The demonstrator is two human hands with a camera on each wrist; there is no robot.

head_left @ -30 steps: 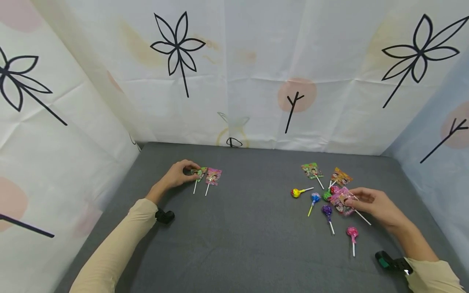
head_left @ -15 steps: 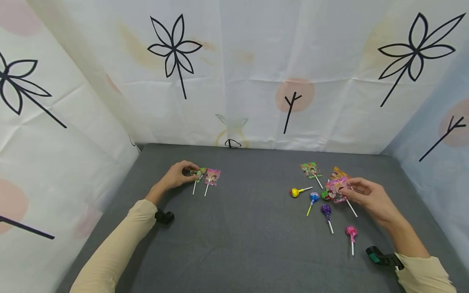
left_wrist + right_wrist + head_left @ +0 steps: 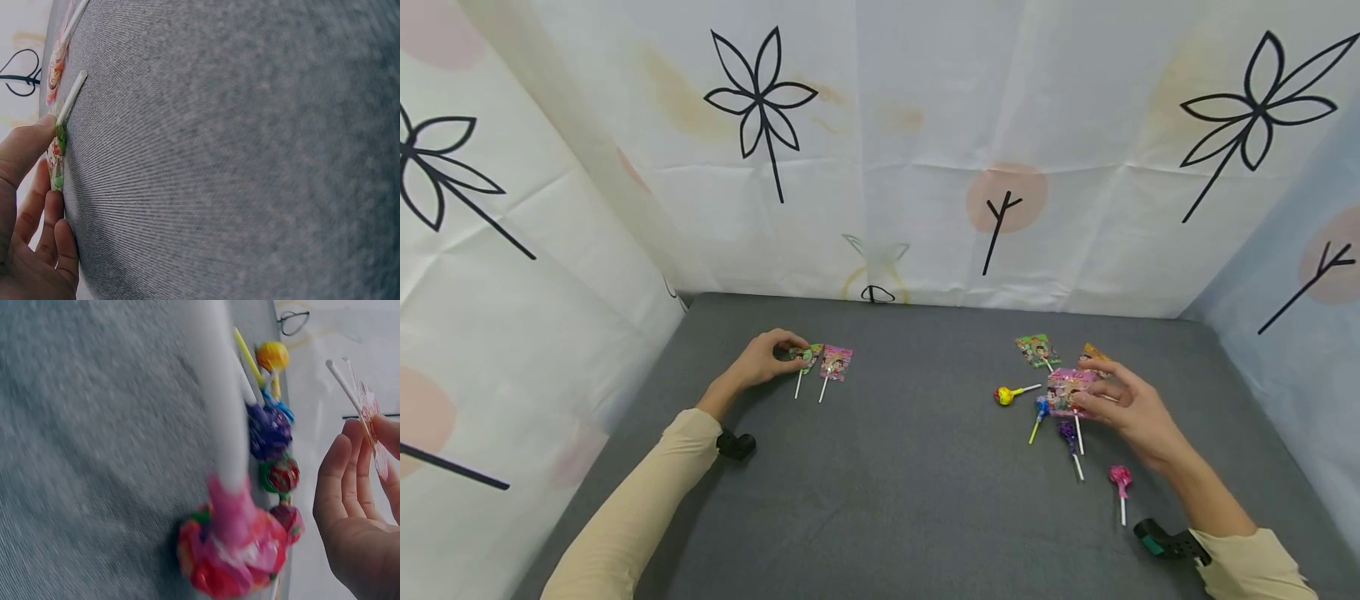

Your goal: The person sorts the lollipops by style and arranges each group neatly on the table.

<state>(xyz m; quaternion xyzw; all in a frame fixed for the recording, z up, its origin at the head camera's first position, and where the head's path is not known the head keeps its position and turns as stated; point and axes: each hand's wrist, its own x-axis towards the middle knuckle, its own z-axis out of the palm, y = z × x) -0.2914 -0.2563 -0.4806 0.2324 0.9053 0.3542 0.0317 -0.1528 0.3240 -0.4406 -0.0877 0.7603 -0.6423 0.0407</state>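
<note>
At the left of the table in the head view, my left hand (image 3: pixel 762 358) pinches the edge of a flat lollipop in a green wrapper (image 3: pixel 807 357); its white stick points toward me. A pink-wrapped flat lollipop (image 3: pixel 836 363) lies just right of it. Over on the right side, my right hand (image 3: pixel 1138 417) holds another pink-wrapped flat lollipop (image 3: pixel 1064 390) between thumb and fingers, stick hanging down. The right wrist view shows this held lollipop (image 3: pixel 370 409) raised above the table, edge-on. In the head view it overlaps other lollipops behind it.
Around the right hand lie yellow (image 3: pixel 1003 396), blue (image 3: pixel 1042 407), purple (image 3: pixel 1067 430) and pink (image 3: pixel 1120 475) ball lollipops. Green (image 3: pixel 1034 348) and orange (image 3: pixel 1092 353) flat-wrapped ones lie behind. A red-and-green ball lollipop (image 3: pixel 282 475) shows in the right wrist view. Printed cloth walls enclose the grey table (image 3: pixel 880 500).
My right hand has lifted the pink-wrapped lollipop from the pile and carried it left, its stick swinging from slanted to nearly straight down. My left hand stays in place.
</note>
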